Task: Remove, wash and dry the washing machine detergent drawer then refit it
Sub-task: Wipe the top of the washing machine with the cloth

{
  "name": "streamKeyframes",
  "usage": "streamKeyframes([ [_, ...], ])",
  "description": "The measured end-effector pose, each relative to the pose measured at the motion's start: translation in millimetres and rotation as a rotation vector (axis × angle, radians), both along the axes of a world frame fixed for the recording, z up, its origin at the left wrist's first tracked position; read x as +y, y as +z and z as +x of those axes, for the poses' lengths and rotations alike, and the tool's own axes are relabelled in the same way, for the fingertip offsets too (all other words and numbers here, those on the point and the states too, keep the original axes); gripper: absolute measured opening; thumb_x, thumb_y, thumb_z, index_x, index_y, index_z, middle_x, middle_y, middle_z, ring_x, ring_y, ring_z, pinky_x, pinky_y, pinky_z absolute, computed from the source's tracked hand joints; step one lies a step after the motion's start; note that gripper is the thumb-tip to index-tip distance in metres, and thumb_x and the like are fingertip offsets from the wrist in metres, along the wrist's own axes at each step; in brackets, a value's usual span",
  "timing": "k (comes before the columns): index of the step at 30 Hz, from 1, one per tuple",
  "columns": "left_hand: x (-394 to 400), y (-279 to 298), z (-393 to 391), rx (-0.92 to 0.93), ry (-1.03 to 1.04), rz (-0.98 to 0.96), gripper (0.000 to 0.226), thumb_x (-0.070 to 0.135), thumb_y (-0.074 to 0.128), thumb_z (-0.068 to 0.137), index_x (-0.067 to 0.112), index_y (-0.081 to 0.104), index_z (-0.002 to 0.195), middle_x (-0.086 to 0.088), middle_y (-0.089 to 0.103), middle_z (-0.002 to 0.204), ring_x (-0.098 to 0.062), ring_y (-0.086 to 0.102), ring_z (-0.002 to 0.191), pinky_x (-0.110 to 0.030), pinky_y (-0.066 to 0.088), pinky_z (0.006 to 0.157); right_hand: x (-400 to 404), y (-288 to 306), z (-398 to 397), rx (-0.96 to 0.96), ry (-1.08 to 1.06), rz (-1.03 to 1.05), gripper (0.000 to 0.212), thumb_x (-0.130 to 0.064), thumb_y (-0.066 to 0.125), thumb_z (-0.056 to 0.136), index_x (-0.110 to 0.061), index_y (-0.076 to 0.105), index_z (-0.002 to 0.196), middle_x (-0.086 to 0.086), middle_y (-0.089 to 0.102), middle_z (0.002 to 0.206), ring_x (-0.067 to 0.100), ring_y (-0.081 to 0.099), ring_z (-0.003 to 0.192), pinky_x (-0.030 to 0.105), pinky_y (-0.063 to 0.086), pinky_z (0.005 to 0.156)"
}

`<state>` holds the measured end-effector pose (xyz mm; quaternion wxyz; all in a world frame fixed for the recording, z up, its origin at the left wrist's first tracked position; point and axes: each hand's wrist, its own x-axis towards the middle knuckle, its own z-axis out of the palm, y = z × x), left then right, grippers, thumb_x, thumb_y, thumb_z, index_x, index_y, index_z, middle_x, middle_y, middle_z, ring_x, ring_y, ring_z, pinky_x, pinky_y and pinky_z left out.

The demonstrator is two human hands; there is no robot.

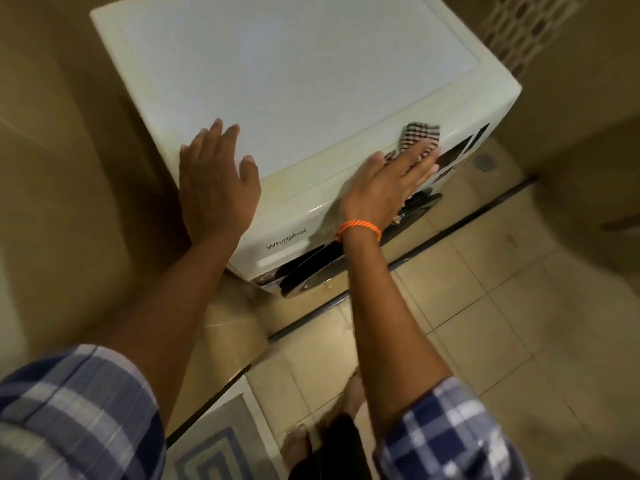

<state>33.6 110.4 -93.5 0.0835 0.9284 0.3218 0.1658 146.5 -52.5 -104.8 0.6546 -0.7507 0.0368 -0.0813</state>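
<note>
A white front-loading washing machine (298,74) fills the upper middle of the view. My left hand (216,181) lies flat and open on its top near the front left corner. My right hand (384,185) presses a black-and-white checked cloth (417,135) against the front top edge, beside the dark control panel (457,154). The detergent drawer front (277,247), marked with the brand name, sits flush in the machine's face below my left hand. The dark round door (311,271) shows under it.
A beige wall (62,168) stands close on the left of the machine. Beige floor tiles (502,323) spread to the right, with a floor drain (485,162) behind. A patterned mat (214,452) and my bare feet (298,445) are at the bottom.
</note>
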Motion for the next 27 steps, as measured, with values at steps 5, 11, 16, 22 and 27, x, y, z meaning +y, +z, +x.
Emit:
streamKeyframes([
  [5,-1.3,4.8,5.7,0.039,-0.010,0.047,0.051,0.031,0.039,0.106,0.016,0.044,0.154,-0.011,0.043,0.164,-0.030,0.039,0.151,-0.051,0.029,0.126,-52.8,-2.5,115.6,0.296,-0.098,-0.172,0.074,-0.027,0.043,0.110,-0.009,0.001,0.168,0.012,-0.002,0.175,0.028,0.013,0.161,0.038,0.014,0.131],
  [11,-2.1,4.8,10.2,0.068,0.002,0.069,0.048,0.024,0.038,0.107,0.014,0.041,0.154,-0.009,0.042,0.163,-0.028,0.039,0.150,-0.051,0.030,0.125,-100.0,5.9,217.2,0.267,-0.088,-0.254,0.070,-0.018,0.045,0.108,-0.006,0.009,0.167,0.018,0.006,0.173,0.026,0.023,0.158,0.017,0.016,0.116],
  [16,-5.0,8.8,12.8,0.082,0.031,0.048,0.049,0.024,0.041,0.107,0.015,0.040,0.155,-0.007,0.041,0.164,-0.027,0.038,0.151,-0.051,0.030,0.125,-98.5,-1.4,208.5,0.144,-0.067,-0.620,0.057,-0.024,0.043,0.108,-0.010,0.033,0.162,0.019,0.014,0.172,0.038,0.014,0.159,0.035,0.010,0.127],
  [22,-5.1,11.9,13.4,0.084,0.046,0.036,0.049,0.021,0.042,0.106,0.015,0.041,0.155,-0.005,0.041,0.164,-0.026,0.038,0.151,-0.051,0.028,0.126,-46.9,15.3,98.0,-0.148,0.223,-1.059,0.060,-0.042,0.029,0.109,-0.012,0.039,0.160,0.012,0.031,0.169,0.033,0.015,0.161,0.050,0.011,0.132],
  [27,-3.8,13.6,14.5,0.072,0.042,0.021,0.046,0.021,0.036,0.109,0.016,0.044,0.154,-0.005,0.043,0.163,-0.025,0.040,0.151,-0.049,0.028,0.126,-3.6,26.4,25.6,-0.317,0.650,-1.102,0.059,-0.045,0.029,0.110,-0.017,0.037,0.162,0.007,0.033,0.170,0.028,0.014,0.161,0.049,0.015,0.130],
])
